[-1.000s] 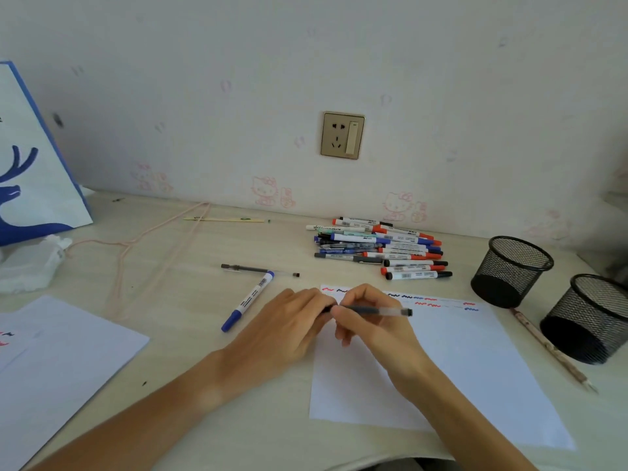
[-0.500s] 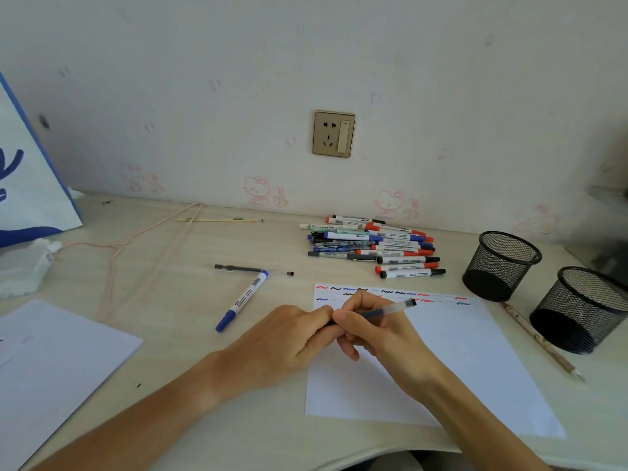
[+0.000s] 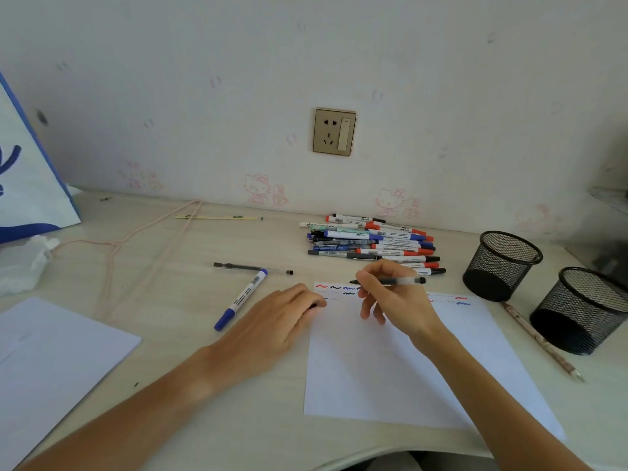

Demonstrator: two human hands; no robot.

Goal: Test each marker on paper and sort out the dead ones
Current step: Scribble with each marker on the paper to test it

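plastic pen (image 3: 390, 282), light and slick, is being pinched mid-barrel by the right hand (image 3: 396, 297), tip pointing nine o'clock; left hand (image 3: 275, 321) is pinching its cap.

Uncapped black pen (image 3: 390, 282) held level above scribbled white paper (image 3: 390, 362), marker pile (image 3: 370, 241) just behind

The worktop (image 3: 170, 239) is pale wood grain. The white paper (image 3: 390, 368) bears red, black and blue squiggles along its far edge. The marker pile (image 3: 373, 241) at the back edge shows white barrels with red, blue and black caps. A loose marker (image 3: 241, 299) is white with blue ends. Two cups (image 3: 501, 265) at the right edge are black mesh. The wall (image 3: 238, 96) is off-white with pink cartoon cats; the socket (image 3: 334, 131) is gold.
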